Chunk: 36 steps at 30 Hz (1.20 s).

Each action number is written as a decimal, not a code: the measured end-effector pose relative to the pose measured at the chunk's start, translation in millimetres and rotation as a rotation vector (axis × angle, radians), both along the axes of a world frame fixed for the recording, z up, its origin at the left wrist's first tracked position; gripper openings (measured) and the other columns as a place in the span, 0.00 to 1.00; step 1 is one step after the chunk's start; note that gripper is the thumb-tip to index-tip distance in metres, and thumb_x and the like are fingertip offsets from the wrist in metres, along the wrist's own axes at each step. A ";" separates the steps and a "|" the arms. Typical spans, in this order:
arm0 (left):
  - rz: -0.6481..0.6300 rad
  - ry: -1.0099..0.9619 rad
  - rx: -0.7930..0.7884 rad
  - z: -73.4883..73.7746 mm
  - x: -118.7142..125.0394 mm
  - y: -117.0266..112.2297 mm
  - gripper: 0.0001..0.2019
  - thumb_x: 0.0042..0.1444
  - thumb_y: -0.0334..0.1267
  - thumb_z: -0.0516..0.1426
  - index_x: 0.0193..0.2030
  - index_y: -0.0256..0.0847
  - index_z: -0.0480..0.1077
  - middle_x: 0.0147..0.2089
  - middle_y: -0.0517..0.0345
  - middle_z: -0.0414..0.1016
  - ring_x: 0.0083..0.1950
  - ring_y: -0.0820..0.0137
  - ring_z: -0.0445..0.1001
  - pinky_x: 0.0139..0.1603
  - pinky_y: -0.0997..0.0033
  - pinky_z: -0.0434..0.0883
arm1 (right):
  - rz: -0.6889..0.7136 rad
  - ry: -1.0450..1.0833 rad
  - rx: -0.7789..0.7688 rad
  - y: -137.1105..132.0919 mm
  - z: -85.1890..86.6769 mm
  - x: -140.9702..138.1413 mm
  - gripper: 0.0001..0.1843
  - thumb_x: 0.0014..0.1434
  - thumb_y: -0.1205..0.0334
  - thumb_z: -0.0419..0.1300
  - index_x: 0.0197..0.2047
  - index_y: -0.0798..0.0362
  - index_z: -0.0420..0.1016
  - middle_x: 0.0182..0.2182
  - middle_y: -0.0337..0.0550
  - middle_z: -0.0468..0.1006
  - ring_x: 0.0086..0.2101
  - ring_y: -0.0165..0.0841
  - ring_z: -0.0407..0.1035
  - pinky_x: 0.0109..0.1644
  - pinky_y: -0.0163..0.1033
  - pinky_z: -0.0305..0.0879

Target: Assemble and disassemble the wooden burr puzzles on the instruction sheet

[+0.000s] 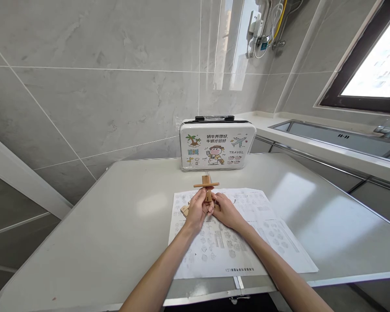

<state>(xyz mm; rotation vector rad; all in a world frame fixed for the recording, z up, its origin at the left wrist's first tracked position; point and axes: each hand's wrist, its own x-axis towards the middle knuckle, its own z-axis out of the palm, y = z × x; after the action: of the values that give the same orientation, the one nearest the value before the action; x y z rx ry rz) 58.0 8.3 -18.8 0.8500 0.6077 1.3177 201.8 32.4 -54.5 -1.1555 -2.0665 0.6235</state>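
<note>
Over the printed sheet, my left hand (197, 211) is closed round a small assembly of wooden puzzle pieces (208, 196). One flat bar (206, 185) lies crosswise near its top, and a dark mark shows on the upright piece below. My right hand (227, 211) meets the assembly from the right, its fingers bent and pressed together at the lower part. What its fingertips pinch is mostly hidden, though a bit of wood shows there. More loose wooden pieces (184, 211) lie on the paper behind my left hand, partly covered by it.
The paper sheet (247, 260) with puzzle drawings lies on a white folding table (117, 242). A white carry case (217, 149) with cartoon prints stands upright at the table's back, against the tiled wall. To the right is a counter with a sink (338, 138), under a window.
</note>
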 end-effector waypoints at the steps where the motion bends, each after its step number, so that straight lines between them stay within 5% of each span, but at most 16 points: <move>1: 0.000 0.000 0.001 0.1 -0.1 0.0 0.16 0.64 0.50 0.61 0.46 0.37 0.72 0.40 0.54 0.75 0.22 0.80 0.63 0.20 0.78 0.61 | 0.004 0.001 0.001 -0.2 -0.3 0.1 0.04 0.60 0.66 0.59 0.34 0.50 0.67 0.35 0.43 0.71 0.40 0.40 0.67 0.43 0.42 0.65; 7: 0.003 -0.023 -0.013 4.5 -0.4 0.2 0.16 0.62 0.50 0.63 0.45 0.38 0.72 0.35 0.58 0.73 0.21 0.79 0.62 0.19 0.77 0.61 | -0.037 0.061 0.044 -1.9 1.4 0.3 0.04 0.62 0.65 0.56 0.34 0.49 0.69 0.35 0.44 0.73 0.38 0.40 0.68 0.41 0.41 0.64; 11: 0.007 -0.048 -0.020 7.4 -0.7 0.6 0.17 0.61 0.50 0.63 0.46 0.38 0.73 0.40 0.56 0.75 0.21 0.81 0.62 0.18 0.78 0.60 | -0.118 0.279 -0.065 -1.4 7.0 1.9 0.11 0.68 0.52 0.57 0.37 0.48 0.73 0.30 0.40 0.77 0.30 0.36 0.69 0.37 0.39 0.63; 17: -0.012 -0.091 -0.061 6.2 -2.3 2.1 0.18 0.62 0.50 0.63 0.49 0.38 0.73 0.38 0.58 0.74 0.20 0.81 0.60 0.17 0.79 0.59 | -0.181 0.735 -0.363 4.0 14.8 6.2 0.24 0.63 0.33 0.59 0.41 0.47 0.72 0.19 0.29 0.59 0.18 0.27 0.51 0.22 0.34 0.49; 23: -0.043 -0.115 -0.097 3.8 -2.9 3.2 0.17 0.62 0.49 0.63 0.47 0.37 0.72 0.35 0.59 0.72 0.20 0.82 0.58 0.17 0.80 0.59 | 0.086 1.144 -0.674 5.4 27.0 10.1 0.22 0.59 0.41 0.68 0.39 0.46 0.65 0.26 0.30 0.63 0.20 0.23 0.50 0.22 0.29 0.47; 30: -0.089 -0.096 -0.136 1.5 -2.5 3.3 0.18 0.62 0.50 0.62 0.47 0.36 0.73 0.30 0.63 0.67 0.19 0.82 0.55 0.17 0.81 0.59 | 0.242 1.179 -0.708 -1.7 39.0 11.1 0.22 0.60 0.43 0.70 0.36 0.48 0.64 0.22 0.27 0.56 0.19 0.22 0.42 0.21 0.29 0.44; 36: -0.118 -0.062 -0.150 0.0 0.0 4.2 0.18 0.60 0.51 0.64 0.44 0.37 0.71 0.29 0.64 0.67 0.19 0.81 0.54 0.16 0.81 0.58 | 0.238 1.118 -0.665 -1.9 36.1 10.1 0.23 0.60 0.44 0.69 0.52 0.48 0.73 0.20 0.27 0.53 0.19 0.24 0.43 0.21 0.32 0.45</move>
<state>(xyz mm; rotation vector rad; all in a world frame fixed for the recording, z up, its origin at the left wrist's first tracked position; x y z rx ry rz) 58.0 12.5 -18.9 0.7096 0.5908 1.1723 211.9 30.5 -18.4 -0.5835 -1.0216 1.6858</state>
